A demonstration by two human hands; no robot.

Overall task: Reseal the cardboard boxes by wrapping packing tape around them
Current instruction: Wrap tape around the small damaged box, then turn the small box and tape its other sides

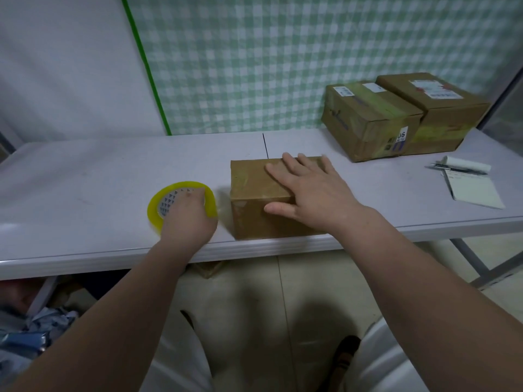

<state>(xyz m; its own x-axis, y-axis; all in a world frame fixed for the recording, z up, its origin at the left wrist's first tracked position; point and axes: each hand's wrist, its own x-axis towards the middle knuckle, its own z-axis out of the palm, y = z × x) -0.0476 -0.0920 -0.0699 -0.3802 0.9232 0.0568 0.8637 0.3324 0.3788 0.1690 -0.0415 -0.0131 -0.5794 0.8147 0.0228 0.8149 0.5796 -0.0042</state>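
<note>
1. While the fingers point(293, 165) of the right hand point(310, 193) are lying straight and spread, grasping nothing, they are pressing flat on the top of the small cardboard box point(252, 182). The thumb point(276, 208) is reaching over the near top edge onto the front face.
2. The fingers point(195, 200) of the left hand point(189, 219) are curling over the right side of the tape roll point(169, 200) and gripping it. How far they are reaching into the core cannot be told.
3. The tape roll, yellow-tinted with a printed core, is sitting on the table point(85, 179) just left of the small cardboard box, apart from it, and is showing its open face to the camera.
4. The small cardboard box is standing near the table's front edge, about midway along it.
5. Two larger boxes, the left larger box point(370, 120) and the right larger box point(444, 114), are standing side by side and touching at the far right of the table. Both are carrying labels.
6. A notepad point(475, 190) is lying near the right end of the table, with a pen point(458, 168) lying across its folded-back top.
7. A green-checked cloth point(254, 66) is hanging behind the table.
</note>
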